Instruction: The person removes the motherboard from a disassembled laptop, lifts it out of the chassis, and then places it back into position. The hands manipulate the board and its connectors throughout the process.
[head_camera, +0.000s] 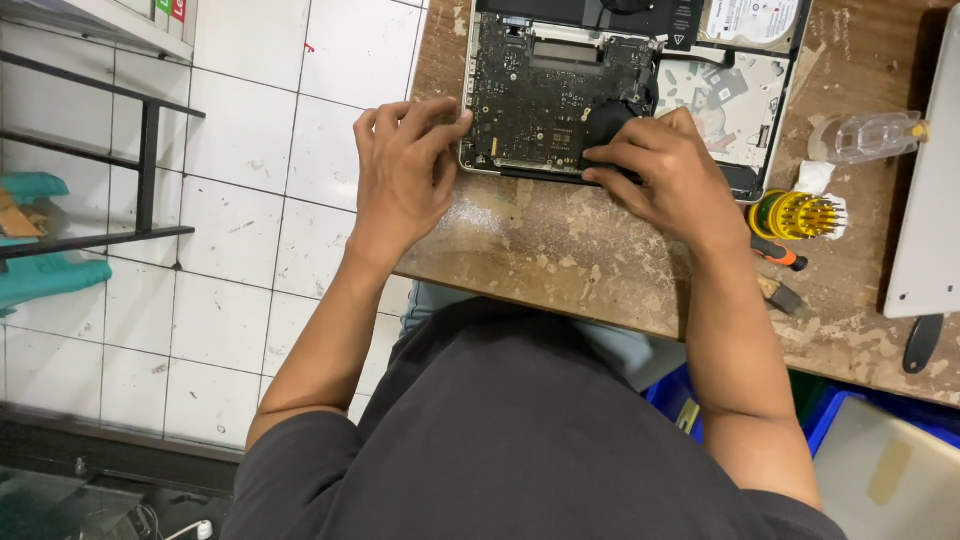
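Note:
An opened laptop lies bottom-up on a worn wooden table, its dark circuit board and black round fan exposed. My left hand rests at the laptop's near left corner, fingertips touching its edge. My right hand presses on the laptop's near edge right beside the fan, fingers curled down on it. Whether either hand pinches a small part cannot be told.
A yellow screwdriver bit holder and an orange-handled tool lie right of my hand. A clear plastic bottle lies further right, beside a grey lid panel. Blue crates sit under the table. White tiled floor and a black rack lie left.

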